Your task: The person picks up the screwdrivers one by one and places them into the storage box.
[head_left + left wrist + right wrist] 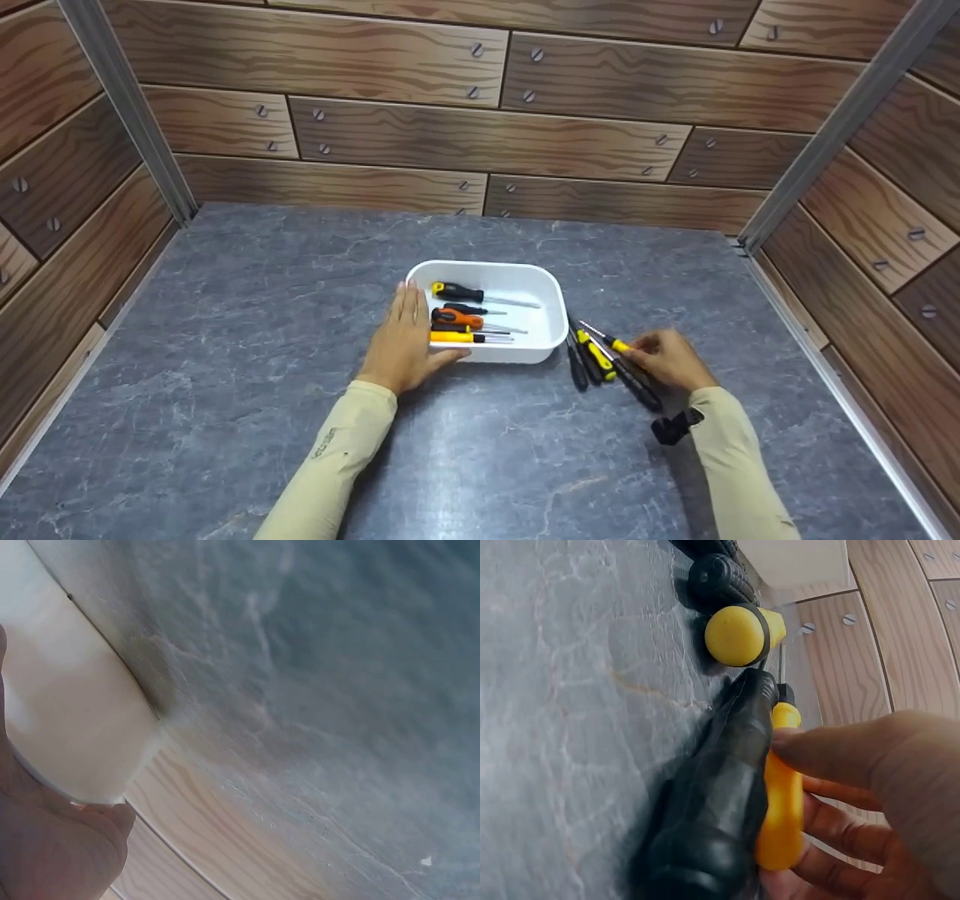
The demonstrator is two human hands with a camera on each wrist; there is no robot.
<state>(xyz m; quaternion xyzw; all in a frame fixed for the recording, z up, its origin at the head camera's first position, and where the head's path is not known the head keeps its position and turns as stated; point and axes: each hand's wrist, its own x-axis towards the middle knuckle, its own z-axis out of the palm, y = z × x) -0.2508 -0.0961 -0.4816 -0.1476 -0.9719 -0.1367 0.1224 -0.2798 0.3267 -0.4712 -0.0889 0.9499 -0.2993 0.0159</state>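
Pinching a yellow-handled screwdriver [780, 817] on the grey tabletop [225, 390], the right hand [670, 360] has its fingers curled round the handle, black screwdrivers [581, 364] lying just beside its knuckles. The left hand [405, 337] rests flat, fingers straight, against the white tray [551, 300]. Best lift cleanly, without dragging neighbours.

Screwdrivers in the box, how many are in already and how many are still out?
Four screwdrivers already lie in the white tray. The left hand rests flat against the tray's side. The right hand is pinching a black-and-yellow screwdriver on the table. About three more screwdrivers wait beside the tray.
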